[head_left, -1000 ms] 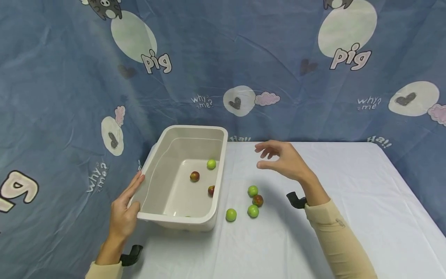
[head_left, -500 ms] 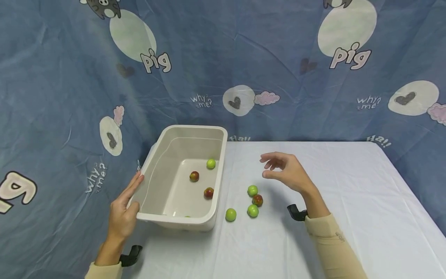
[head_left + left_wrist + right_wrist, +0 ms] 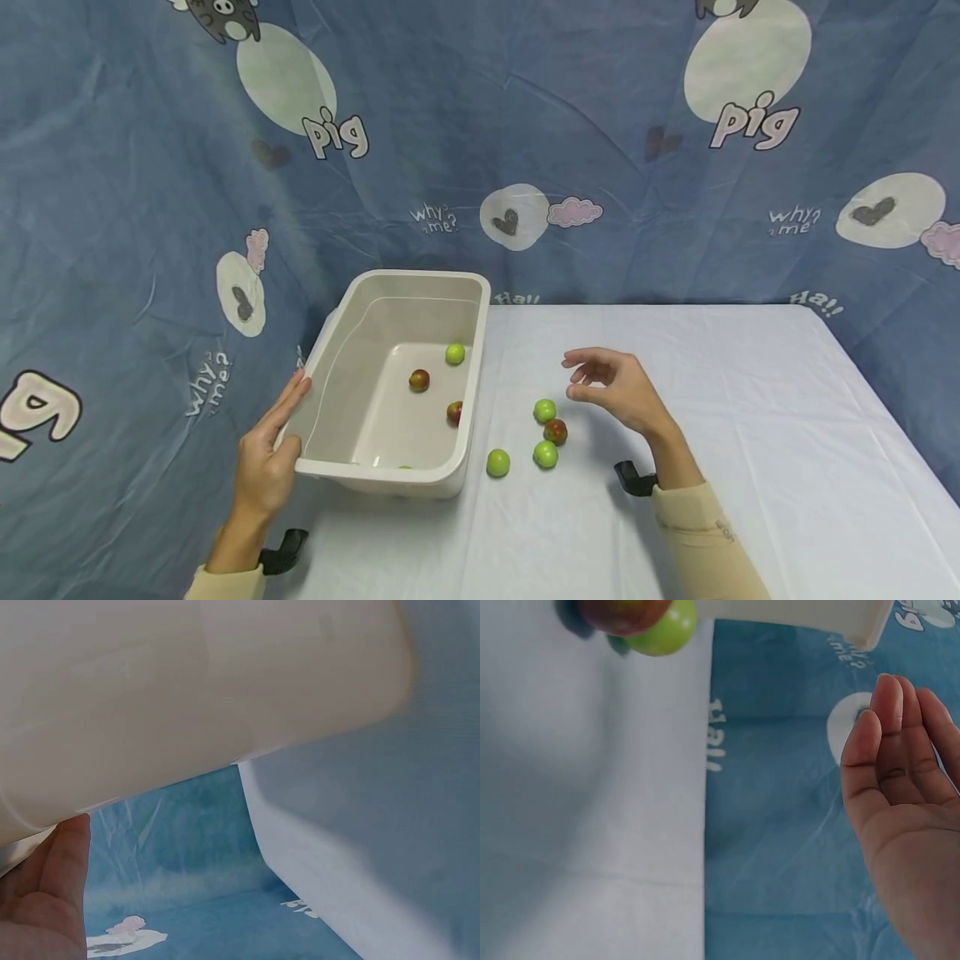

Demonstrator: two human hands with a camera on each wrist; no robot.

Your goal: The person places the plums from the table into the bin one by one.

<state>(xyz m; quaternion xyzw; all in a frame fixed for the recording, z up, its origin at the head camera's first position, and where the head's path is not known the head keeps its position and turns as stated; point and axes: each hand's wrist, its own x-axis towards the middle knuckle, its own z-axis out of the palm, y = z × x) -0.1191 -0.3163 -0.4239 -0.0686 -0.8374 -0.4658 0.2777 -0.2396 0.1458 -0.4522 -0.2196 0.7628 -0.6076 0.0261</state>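
What worries me most is the left hand (image 3: pixel 264 462): it alone steadies the beige tub (image 3: pixel 352 367), gripping the rim on its 8 o'clock side. The tub looks tipped toward 3 o'clock, though I can't tell whether its base is clear of the surface (image 3: pixel 750 375). If that grip slackens, I'd expect the tub to drop and the fruit inside to roll. If it slides toward 4 o'clock, it could knock away the lone green fruit (image 3: pixel 498 462) just beside it.

The right hand (image 3: pixel 618 392) hovers at 2 o'clock from the loose group, thumb and fingertips apart, holding nothing. There the far green fruit (image 3: pixel 545 410), the red fruit (image 3: pixel 556 432) and the near green fruit (image 3: pixel 546 454) form a chain, seemingly touching, so I think a clumsy fingertip on one could scatter the others.

Inside the tub I count four: a lime fruit (image 3: pixel 454 354) at 1 o'clock, a russet fruit (image 3: pixel 419 380) near the middle, a half-hidden reddish fruit (image 3: pixel 454 413) at 3 o'clock, and a green sliver (image 3: pixel 405 467) at 6 o'clock. The near wall could be hiding more.
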